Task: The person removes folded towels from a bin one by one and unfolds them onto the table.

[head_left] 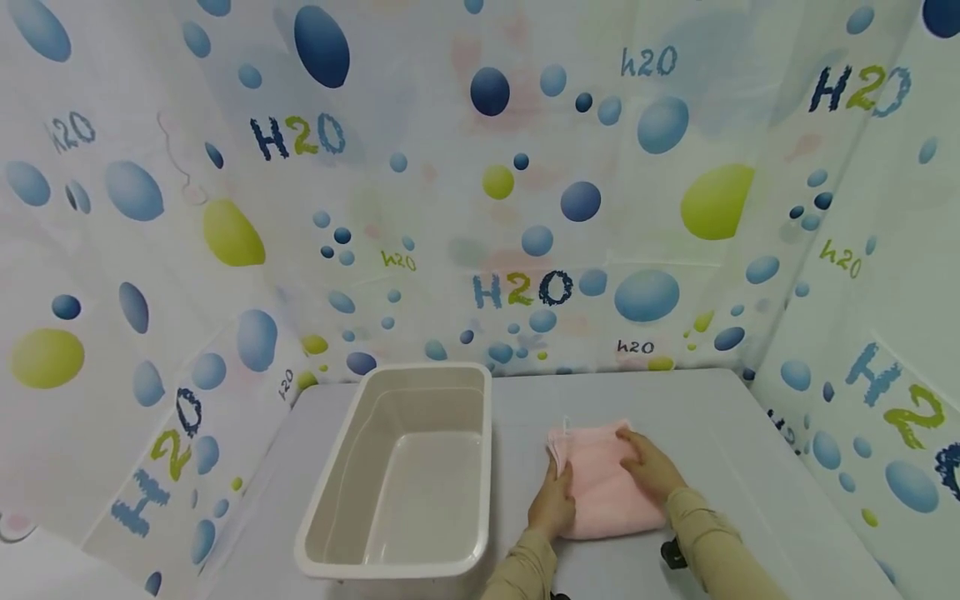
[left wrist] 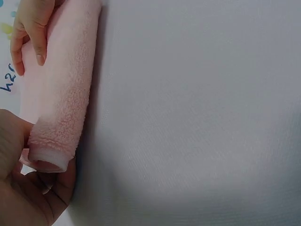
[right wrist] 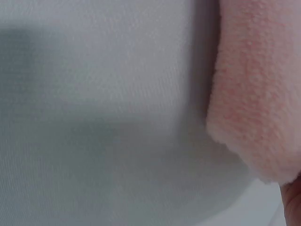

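Observation:
A pink fleecy towel (head_left: 603,496), folded into a thick pad, lies on the table to the right of the basin. My left hand (head_left: 552,502) grips its left edge, thumb on top; the left wrist view shows the fingers reaching beneath the rolled, pale-lined end. At the upper right part of the towel, my right hand (head_left: 654,468) holds the edge, with thumb and fingers spread apart along it. A small white loop (head_left: 566,423) sticks up at the towel's upper left corner. In the right wrist view, only a sliver of the right hand (right wrist: 292,202) shows beside the towel's corner.
Left of the towel stands a deep beige plastic basin (head_left: 486,467) with nothing in it. The grey-white table (head_left: 720,417) meets a patterned sheet (head_left: 420,200) at the back and both sides. Below my right forearm is a small black object (head_left: 672,553).

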The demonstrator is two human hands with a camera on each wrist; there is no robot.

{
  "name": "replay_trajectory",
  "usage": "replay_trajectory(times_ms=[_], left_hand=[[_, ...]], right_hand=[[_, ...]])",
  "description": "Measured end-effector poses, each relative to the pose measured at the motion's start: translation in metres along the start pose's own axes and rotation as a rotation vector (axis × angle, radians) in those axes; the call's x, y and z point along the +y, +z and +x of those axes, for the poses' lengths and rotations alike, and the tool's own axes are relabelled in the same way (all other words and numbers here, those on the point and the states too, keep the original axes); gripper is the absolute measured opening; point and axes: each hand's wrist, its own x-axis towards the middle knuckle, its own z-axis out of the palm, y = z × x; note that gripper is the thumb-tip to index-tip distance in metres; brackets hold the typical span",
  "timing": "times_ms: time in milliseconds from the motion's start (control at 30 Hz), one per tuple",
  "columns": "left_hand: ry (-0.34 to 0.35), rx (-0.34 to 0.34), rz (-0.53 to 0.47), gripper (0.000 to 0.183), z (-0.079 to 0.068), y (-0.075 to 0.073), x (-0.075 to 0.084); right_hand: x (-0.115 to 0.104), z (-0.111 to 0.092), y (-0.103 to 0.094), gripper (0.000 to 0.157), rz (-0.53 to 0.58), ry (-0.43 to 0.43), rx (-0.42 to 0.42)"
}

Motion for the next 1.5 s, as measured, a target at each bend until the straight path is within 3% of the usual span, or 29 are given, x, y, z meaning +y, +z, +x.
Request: replay_trajectory(times_ms=[133, 267, 367, 500, 700, 933, 1100, 1200, 1333, 1500], left_hand=[[-0.018, -0.016, 0.0, 0.059, 0.0, 0.004, -0.004], [-0.032, -0.024, 0.0, 0.059, 0.001, 0.005, -0.004], [-0.054, -0.007, -0.014, 0.057, 0.002, 0.004, -0.004], [-0.081, 0.058, -0.018, 0.055, 0.004, 0.001, -0.004], [-0.063, 0.214, 0.03, 0.046, 0.006, -0.003, -0.004], [0.017, 0.277, 0.087, 0.037, 0.007, -0.003, -0.003], [0.088, 0.242, 0.148, 0.033, 0.009, 0.0, -0.002], [0.174, 0.242, 0.198, 0.031, 0.012, 0.002, -0.002], [0.311, 0.29, 0.341, 0.028, 0.017, 0.005, -0.003], [0.377, 0.275, 0.61, 0.033, 0.025, 0.007, -0.001]], right_hand=[[0.002, -0.007, 0.002, 0.046, -0.05, -0.044, 0.023], [-0.001, -0.008, 0.002, 0.046, -0.077, 0.003, 0.002], [-0.002, -0.006, 0.002, 0.043, -0.158, 0.05, -0.012], [-0.005, -0.007, 0.0, 0.039, -0.269, 0.085, -0.03], [-0.001, -0.012, -0.009, 0.046, -0.211, 0.161, -0.098], [-0.006, -0.028, -0.024, 0.056, -0.128, 0.284, -0.108], [-0.031, -0.039, -0.021, 0.049, -0.21, 0.197, -0.008], [-0.055, -0.044, -0.013, 0.044, -0.26, 0.122, 0.06], [-0.086, -0.05, 0.003, 0.04, -0.27, 0.074, 0.078], [-0.112, -0.055, 0.021, 0.047, -0.238, 0.134, -0.055]])
